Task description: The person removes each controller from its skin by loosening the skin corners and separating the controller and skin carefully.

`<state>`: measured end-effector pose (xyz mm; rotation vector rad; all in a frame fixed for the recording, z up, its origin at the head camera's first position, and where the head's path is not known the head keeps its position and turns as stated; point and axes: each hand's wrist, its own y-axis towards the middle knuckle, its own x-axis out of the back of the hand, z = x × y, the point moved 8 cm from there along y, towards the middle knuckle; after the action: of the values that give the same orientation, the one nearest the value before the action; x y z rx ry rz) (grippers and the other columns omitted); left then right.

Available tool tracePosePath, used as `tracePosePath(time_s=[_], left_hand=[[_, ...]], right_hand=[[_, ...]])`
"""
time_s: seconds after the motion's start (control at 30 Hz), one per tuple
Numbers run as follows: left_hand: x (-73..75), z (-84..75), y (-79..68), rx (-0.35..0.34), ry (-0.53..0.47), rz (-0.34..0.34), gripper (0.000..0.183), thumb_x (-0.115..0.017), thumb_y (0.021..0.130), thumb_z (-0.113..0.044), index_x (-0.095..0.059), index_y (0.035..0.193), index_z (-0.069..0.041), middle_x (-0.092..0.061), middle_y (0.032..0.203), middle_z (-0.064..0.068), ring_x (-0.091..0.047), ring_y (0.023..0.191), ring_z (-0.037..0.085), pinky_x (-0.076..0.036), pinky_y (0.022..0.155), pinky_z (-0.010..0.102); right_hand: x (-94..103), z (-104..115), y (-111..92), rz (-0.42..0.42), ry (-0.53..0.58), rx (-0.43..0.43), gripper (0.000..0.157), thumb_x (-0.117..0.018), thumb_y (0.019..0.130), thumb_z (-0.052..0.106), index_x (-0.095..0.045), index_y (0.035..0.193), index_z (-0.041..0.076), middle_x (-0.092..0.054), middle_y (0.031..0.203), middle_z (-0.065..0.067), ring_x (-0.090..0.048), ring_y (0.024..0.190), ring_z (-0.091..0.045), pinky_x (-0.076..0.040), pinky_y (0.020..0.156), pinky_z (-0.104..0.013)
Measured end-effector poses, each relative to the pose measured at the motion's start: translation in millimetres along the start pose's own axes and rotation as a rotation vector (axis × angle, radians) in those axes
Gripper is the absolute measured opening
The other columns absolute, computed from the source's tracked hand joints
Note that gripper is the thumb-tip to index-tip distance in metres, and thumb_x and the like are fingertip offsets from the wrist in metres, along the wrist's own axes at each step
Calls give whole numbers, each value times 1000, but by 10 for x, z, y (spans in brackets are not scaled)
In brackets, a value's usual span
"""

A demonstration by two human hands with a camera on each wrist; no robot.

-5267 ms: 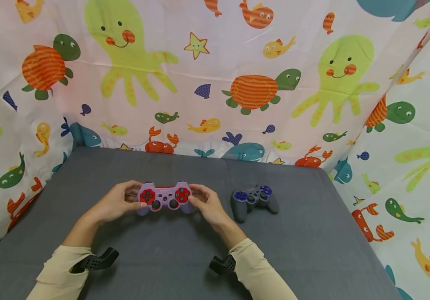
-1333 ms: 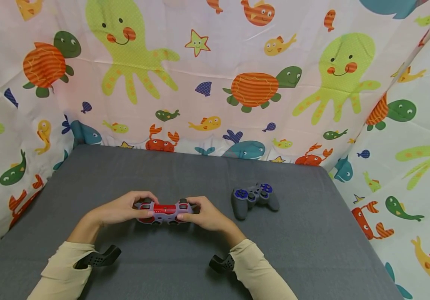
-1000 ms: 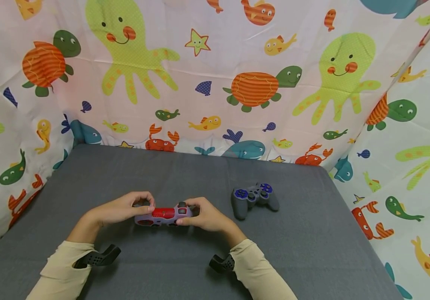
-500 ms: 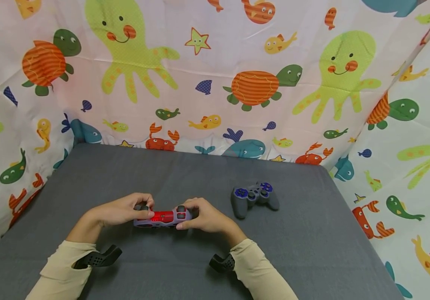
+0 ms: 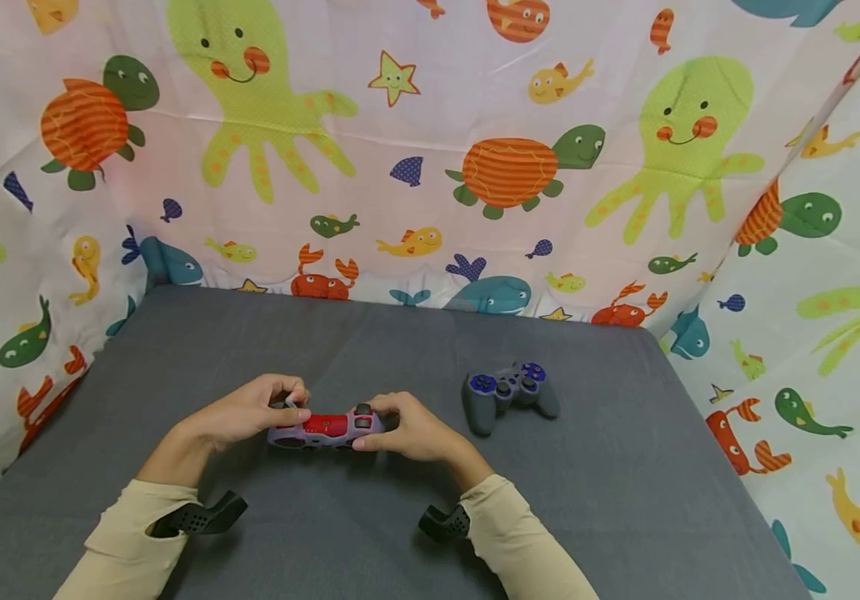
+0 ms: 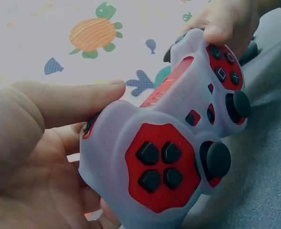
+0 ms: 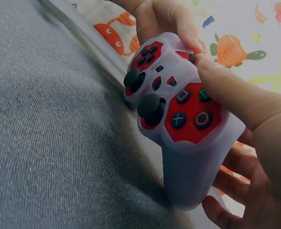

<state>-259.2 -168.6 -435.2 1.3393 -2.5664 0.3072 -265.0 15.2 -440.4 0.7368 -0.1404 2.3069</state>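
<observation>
A red game controller (image 5: 327, 426) in a translucent pale purple silicone cover (image 6: 131, 114) is held between both hands, low over the table, with its red top edge turned up toward the head camera. My left hand (image 5: 253, 408) pinches the cover's edge at the left shoulder, where a thin strip of it stands up between thumb and index finger. My right hand (image 5: 411, 429) grips the controller's right end, thumb at the near side and fingers behind. The right wrist view shows the button face with its thumbsticks and the right handle (image 7: 190, 176), still covered.
A dark grey controller (image 5: 508, 393) with blue button areas lies on the grey cloth-covered table (image 5: 587, 500), to the right of my right hand. A curtain (image 5: 430, 125) printed with sea animals hangs behind the table and along its sides.
The purple-covered controller, earlier face up, has tipped so its top edge shows. My left thumb has moved onto that edge, and in the last half second the left hand has risen slightly.
</observation>
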Motion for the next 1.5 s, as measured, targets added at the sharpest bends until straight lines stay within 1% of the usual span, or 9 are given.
tracePosePath(time_s=[0.27,0.43,0.57,0.77,1.07,1.17,1.3,1.4,1.5], left_hand=[[65,-16,-7,-122,35,-71,33,-67,95,-14,-39,82,-3,-40,86,7,-47,87,18,-38,66,32],[105,-85,-53,-134,114,-123,37,-79,85,-17,-44,86,-6,-45,100,8,-47,98,19,-42,71,35],[180,-179,-86,-209,199,-206,39,-80,86,-13,-42,79,-8,-46,100,7,-45,98,17,-35,75,38],[244,-186,-71,-290,156,-221,43,-78,86,-3,-37,72,-6,-44,92,7,-44,87,15,-38,68,31],[297,-4,-80,-232,77,-118,32,-72,90,-3,-43,78,-4,-46,99,12,-48,94,17,-43,71,31],[269,56,-63,-200,84,-87,28,-71,92,-5,-44,81,-4,-46,97,12,-48,86,12,-42,67,30],[232,98,-26,-145,91,-74,25,-71,93,-9,-47,89,-3,-50,104,13,-57,91,3,-45,68,29],[237,97,-20,-102,76,-90,26,-72,93,-11,-49,102,-3,-51,116,16,-61,102,11,-49,74,30],[235,93,-19,-53,60,-85,39,-72,94,-14,-47,122,-3,-54,125,21,-62,102,19,-53,79,28]], right_hand=[[44,-123,-28,-78,17,-65,20,-76,91,21,-73,108,10,-70,96,-6,-59,80,-7,-51,71,-25],[92,-148,-39,-105,76,-16,24,-74,92,22,-73,112,7,-71,99,-11,-60,81,-8,-53,72,-26],[126,-160,-35,-112,131,24,30,-74,93,29,-73,111,5,-71,98,-14,-60,80,-6,-54,74,-27],[153,-178,-38,-125,204,37,29,-72,95,24,-72,114,1,-72,100,-19,-65,78,-8,-55,72,-25],[123,-232,-24,-130,245,25,24,-69,97,16,-71,115,0,-71,103,-21,-66,81,-9,-57,76,-24],[124,-237,-5,-166,232,10,22,-68,97,15,-71,114,1,-71,101,-20,-65,80,-9,-56,76,-24],[138,-236,13,-221,225,-12,21,-66,97,10,-70,115,-1,-70,100,-20,-63,79,-7,-55,75,-22],[126,-243,16,-228,240,-23,23,-65,97,9,-69,117,-3,-69,101,-22,-63,80,-6,-54,75,-22],[114,-241,20,-226,251,-24,24,-65,98,11,-69,118,-3,-69,101,-23,-64,81,-6,-54,76,-21]])
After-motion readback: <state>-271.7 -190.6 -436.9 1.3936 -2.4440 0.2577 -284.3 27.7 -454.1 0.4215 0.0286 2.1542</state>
